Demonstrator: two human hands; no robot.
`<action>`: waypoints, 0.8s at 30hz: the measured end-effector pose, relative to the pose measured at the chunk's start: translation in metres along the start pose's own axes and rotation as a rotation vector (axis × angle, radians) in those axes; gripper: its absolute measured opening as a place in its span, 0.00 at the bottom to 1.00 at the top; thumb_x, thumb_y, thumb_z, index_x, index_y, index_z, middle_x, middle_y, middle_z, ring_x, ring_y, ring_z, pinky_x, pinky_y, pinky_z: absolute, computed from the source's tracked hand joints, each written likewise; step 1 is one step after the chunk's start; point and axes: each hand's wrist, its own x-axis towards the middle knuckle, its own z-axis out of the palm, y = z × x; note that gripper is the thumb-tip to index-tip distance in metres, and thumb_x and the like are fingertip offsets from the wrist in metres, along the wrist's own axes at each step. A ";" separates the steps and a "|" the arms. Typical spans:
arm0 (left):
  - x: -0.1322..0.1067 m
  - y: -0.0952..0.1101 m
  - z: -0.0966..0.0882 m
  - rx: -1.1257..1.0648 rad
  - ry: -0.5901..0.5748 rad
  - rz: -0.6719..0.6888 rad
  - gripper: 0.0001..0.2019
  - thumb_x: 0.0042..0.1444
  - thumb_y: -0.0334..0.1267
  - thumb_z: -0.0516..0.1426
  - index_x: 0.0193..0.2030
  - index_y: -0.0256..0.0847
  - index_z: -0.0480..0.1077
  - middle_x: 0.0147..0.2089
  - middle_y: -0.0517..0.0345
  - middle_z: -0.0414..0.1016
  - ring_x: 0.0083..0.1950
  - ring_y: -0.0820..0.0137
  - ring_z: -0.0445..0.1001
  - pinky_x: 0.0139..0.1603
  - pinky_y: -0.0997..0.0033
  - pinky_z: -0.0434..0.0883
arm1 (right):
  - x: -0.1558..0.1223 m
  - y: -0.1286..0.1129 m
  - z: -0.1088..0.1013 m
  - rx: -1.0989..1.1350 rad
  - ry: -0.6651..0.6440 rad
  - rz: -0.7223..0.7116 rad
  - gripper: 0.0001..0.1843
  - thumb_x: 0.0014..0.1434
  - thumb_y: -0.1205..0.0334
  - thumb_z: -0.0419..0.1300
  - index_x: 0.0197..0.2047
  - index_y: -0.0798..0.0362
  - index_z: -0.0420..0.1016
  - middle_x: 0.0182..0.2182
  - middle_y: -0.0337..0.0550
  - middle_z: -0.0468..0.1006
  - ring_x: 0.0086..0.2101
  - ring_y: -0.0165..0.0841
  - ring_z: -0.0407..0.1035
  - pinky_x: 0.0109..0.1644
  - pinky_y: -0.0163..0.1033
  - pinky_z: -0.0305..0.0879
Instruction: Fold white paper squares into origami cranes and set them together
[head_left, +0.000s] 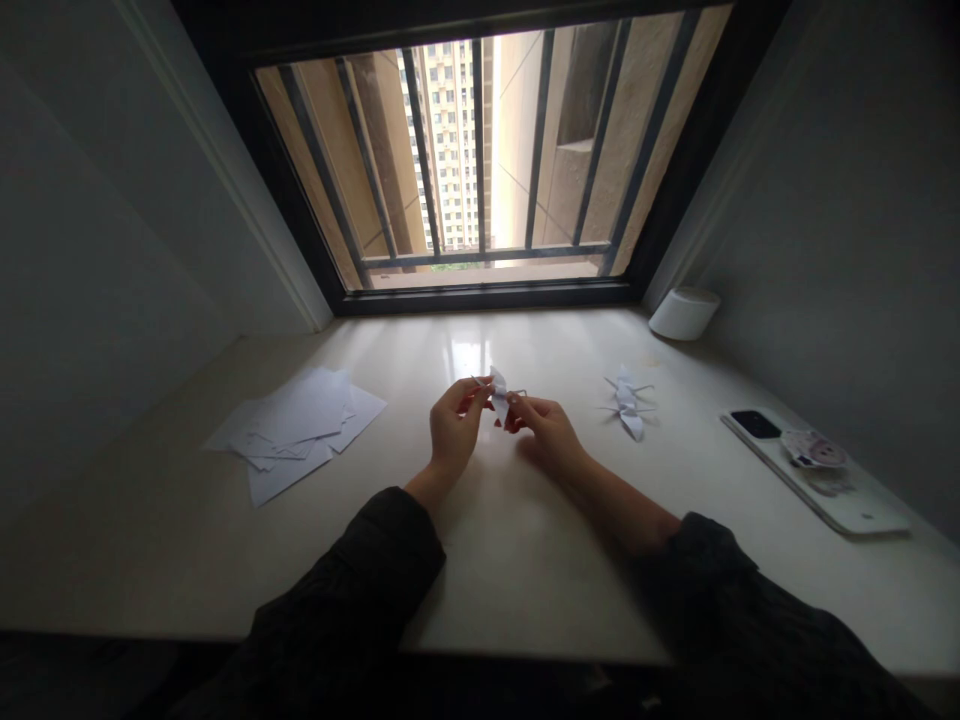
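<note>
A white folded paper crane (499, 396) is held up between my two hands over the middle of the pale sill. My left hand (456, 415) pinches it from the left, thumb and fingers at one thin pointed end. From the right, my right hand (546, 428) grips the opposite thin end, with fingertips close to the body. The crane's wings point up and down between the fingers. Off to the right of my right hand, finished-looking paper cranes (627, 402) lie close together on the surface.
At the left lies a loose pile of white paper sheets (300, 425). A phone (817, 475) with a cartoon grip rests at the right, and a white cylindrical object (685, 313) stands in the back right corner. A barred window (480, 297) closes off the back.
</note>
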 end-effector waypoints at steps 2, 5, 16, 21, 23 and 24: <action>-0.001 -0.001 0.001 0.038 -0.009 0.018 0.10 0.53 0.43 0.59 0.40 0.41 0.75 0.37 0.55 0.78 0.34 0.70 0.76 0.33 0.73 0.70 | 0.000 0.000 0.000 0.020 0.012 0.021 0.18 0.49 0.45 0.64 0.25 0.53 0.78 0.22 0.41 0.75 0.24 0.29 0.64 0.31 0.37 0.60; -0.002 -0.001 0.002 0.057 -0.021 0.032 0.10 0.54 0.43 0.59 0.39 0.40 0.75 0.38 0.54 0.78 0.34 0.70 0.76 0.33 0.74 0.70 | 0.000 0.002 0.000 0.067 0.018 0.064 0.15 0.45 0.49 0.67 0.26 0.53 0.79 0.23 0.41 0.76 0.24 0.29 0.64 0.31 0.36 0.61; -0.002 -0.002 0.000 0.030 -0.152 0.044 0.13 0.56 0.43 0.57 0.44 0.40 0.74 0.45 0.51 0.78 0.34 0.72 0.76 0.34 0.74 0.72 | 0.000 0.001 -0.002 0.193 0.047 0.123 0.14 0.44 0.51 0.68 0.21 0.54 0.78 0.21 0.41 0.74 0.23 0.27 0.62 0.29 0.36 0.57; 0.000 -0.006 -0.001 -0.005 -0.227 0.069 0.16 0.56 0.38 0.57 0.51 0.40 0.71 0.46 0.50 0.77 0.36 0.71 0.76 0.39 0.71 0.73 | 0.001 0.001 -0.003 0.260 0.056 0.160 0.15 0.46 0.50 0.68 0.20 0.54 0.76 0.20 0.38 0.71 0.22 0.25 0.60 0.28 0.34 0.56; 0.000 -0.007 0.000 0.011 -0.236 0.066 0.17 0.55 0.37 0.58 0.52 0.41 0.71 0.46 0.50 0.78 0.36 0.71 0.77 0.39 0.71 0.72 | 0.001 0.001 -0.004 0.272 0.060 0.168 0.16 0.47 0.49 0.67 0.20 0.54 0.76 0.19 0.38 0.70 0.22 0.25 0.60 0.28 0.34 0.56; 0.000 -0.007 0.000 0.028 -0.232 0.057 0.18 0.54 0.37 0.59 0.52 0.41 0.71 0.45 0.50 0.78 0.35 0.71 0.77 0.38 0.71 0.72 | 0.001 0.002 -0.004 0.269 0.058 0.169 0.17 0.47 0.49 0.67 0.21 0.54 0.76 0.19 0.38 0.70 0.22 0.26 0.60 0.28 0.35 0.56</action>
